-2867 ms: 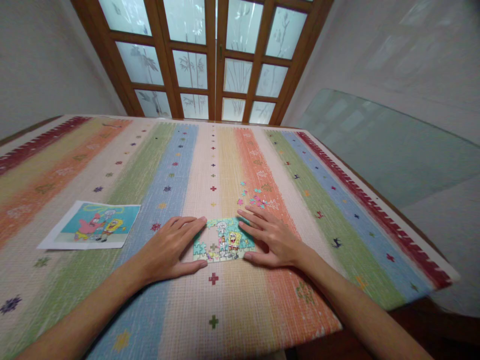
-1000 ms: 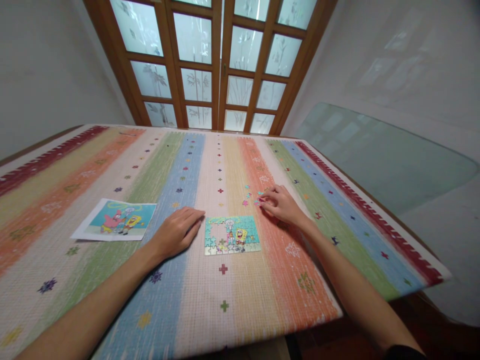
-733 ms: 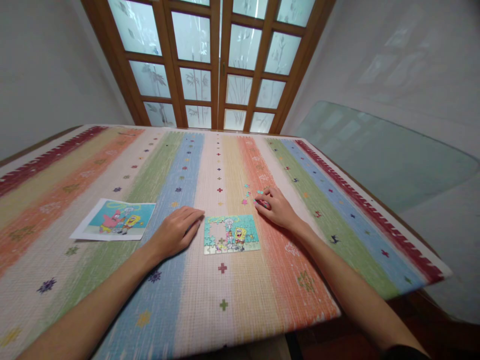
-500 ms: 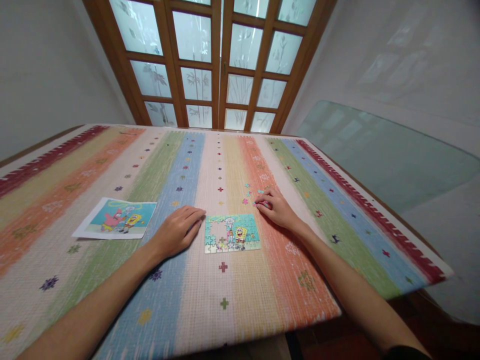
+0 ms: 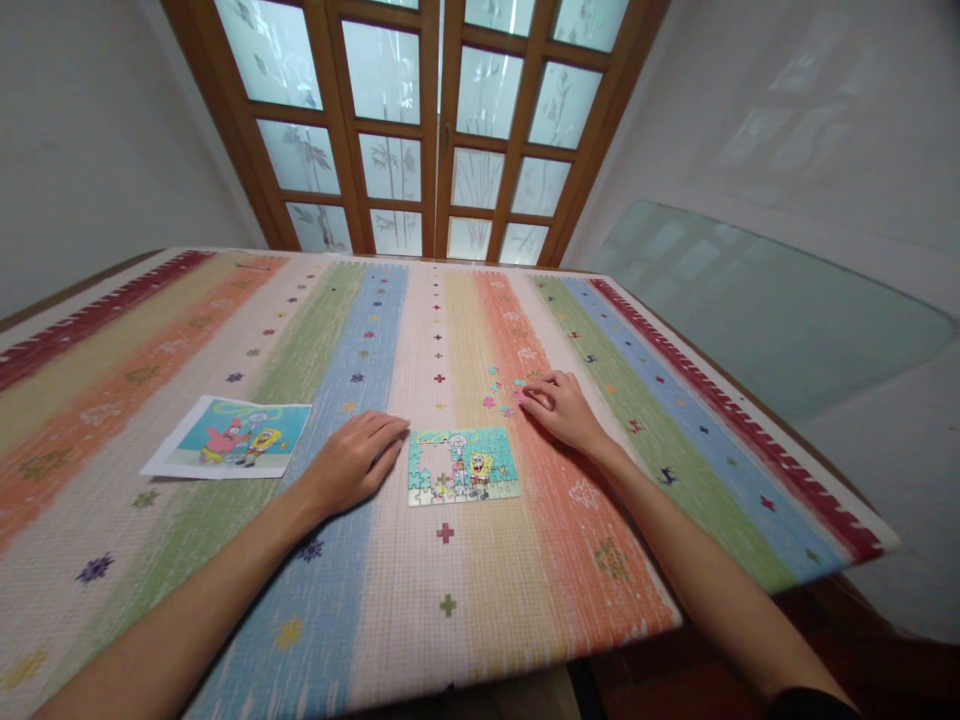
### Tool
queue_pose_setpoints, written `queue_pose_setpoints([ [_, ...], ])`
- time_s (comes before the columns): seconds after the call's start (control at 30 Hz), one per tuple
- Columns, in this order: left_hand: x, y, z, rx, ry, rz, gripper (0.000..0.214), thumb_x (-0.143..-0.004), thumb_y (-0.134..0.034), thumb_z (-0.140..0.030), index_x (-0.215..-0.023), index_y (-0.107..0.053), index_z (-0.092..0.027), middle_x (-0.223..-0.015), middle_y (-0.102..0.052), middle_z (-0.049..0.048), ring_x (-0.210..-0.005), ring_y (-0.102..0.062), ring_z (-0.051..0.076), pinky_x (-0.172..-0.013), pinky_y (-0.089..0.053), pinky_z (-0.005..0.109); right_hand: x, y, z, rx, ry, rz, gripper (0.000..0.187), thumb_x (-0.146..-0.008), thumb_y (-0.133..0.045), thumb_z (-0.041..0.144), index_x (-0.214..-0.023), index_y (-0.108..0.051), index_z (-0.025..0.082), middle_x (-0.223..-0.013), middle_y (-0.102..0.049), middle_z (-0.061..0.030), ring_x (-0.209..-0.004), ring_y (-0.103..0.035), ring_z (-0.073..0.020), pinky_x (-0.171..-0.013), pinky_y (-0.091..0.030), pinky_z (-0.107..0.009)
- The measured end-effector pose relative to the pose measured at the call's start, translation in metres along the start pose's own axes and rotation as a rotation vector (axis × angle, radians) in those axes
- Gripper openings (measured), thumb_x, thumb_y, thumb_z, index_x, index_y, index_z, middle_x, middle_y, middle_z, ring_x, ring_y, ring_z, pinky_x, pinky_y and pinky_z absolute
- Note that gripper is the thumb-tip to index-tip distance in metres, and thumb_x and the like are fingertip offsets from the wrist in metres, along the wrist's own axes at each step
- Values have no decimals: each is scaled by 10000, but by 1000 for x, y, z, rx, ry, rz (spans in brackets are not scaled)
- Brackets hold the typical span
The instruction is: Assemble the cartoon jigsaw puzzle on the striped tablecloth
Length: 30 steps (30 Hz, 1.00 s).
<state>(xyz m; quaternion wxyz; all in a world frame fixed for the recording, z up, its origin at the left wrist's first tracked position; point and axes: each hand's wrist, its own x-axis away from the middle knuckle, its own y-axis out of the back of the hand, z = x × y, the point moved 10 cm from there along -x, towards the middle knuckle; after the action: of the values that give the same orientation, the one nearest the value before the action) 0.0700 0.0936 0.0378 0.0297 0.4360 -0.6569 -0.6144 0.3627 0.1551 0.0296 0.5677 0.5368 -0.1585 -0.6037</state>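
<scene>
A partly assembled jigsaw puzzle (image 5: 491,466) lies flat with a gap in its left part, where the tablecloth shows. My left hand (image 5: 361,460) rests on the cloth at the puzzle's left edge, fingers stretched forward and holding nothing. Beyond the puzzle's upper right corner, my right hand (image 5: 561,408) has thumb and forefinger closed down at a small pink puzzle piece (image 5: 519,396), partly hidden by the fingertips. Several loose pink and teal puzzle pieces (image 5: 489,403) lie just left of these fingers.
A printed reference picture (image 5: 244,440) on white paper lies left of my left hand. The striped tablecloth (image 5: 405,600) covers the table, whose near edge runs below the puzzle. Wooden glass-paned doors (image 5: 439,130) stand behind, with a pale glass panel (image 5: 765,300) at right.
My right hand has shifted slightly right and away from me among the loose pieces, uncovering a pink piece to its left. My left hand and the puzzle stay put.
</scene>
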Motion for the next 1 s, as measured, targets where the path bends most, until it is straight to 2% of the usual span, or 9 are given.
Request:
queue_pose_setpoints([
  [0.43,0,-2,2,16,22,24,269,-1034,-448,-259,-1228,-627,-206,-1139,-717,103,-1046,-656,265,-934,-545,470,0,-15,-12,-127,-101,-18,178,-892,-643,376,-823,-713,227,-825,-690,-68,-833,-597,-257,-823,-486,-431],
  [0.7,-2,-4,-2,0,7,39,261,-1054,-428,-286,-1214,-610,-189,-1129,-716,106,-1028,-655,263,-918,-543,462,-4,-14,0,-221,-108,-30,132,-863,-618,322,-799,-671,220,-795,-698,-57,-786,-610,-232,-778,-487,-396],
  [0.87,-2,-3,-5,1,-8,36,257,-1064,-427,-294,-1214,-606,-188,-1136,-716,103,-1039,-654,260,-930,-540,460,-4,-6,-1,-408,-214,-75,193,-887,-617,385,-870,-694,209,-871,-743,-79,-765,-664,-229,-736,-530,-394],
  [0.93,-2,-2,-8,-4,-25,28,255,-1067,-427,-287,-1219,-604,-184,-1141,-716,103,-1042,-653,258,-930,-540,456,-3,-4,7,-473,-223,-79,221,-909,-613,402,-922,-708,203,-928,-757,-99,-809,-688,-239,-757,-552,-407],
  [1.0,-2,0,-12,-10,-48,11,252,-1068,-429,-273,-1221,-602,-172,-1135,-718,107,-1035,-652,255,-925,-542,447,-1,-8,24,-521,-191,-19,216,-918,-626,396,-951,-728,209,-967,-762,-107,-877,-697,-249,-803,-566,-421],
])
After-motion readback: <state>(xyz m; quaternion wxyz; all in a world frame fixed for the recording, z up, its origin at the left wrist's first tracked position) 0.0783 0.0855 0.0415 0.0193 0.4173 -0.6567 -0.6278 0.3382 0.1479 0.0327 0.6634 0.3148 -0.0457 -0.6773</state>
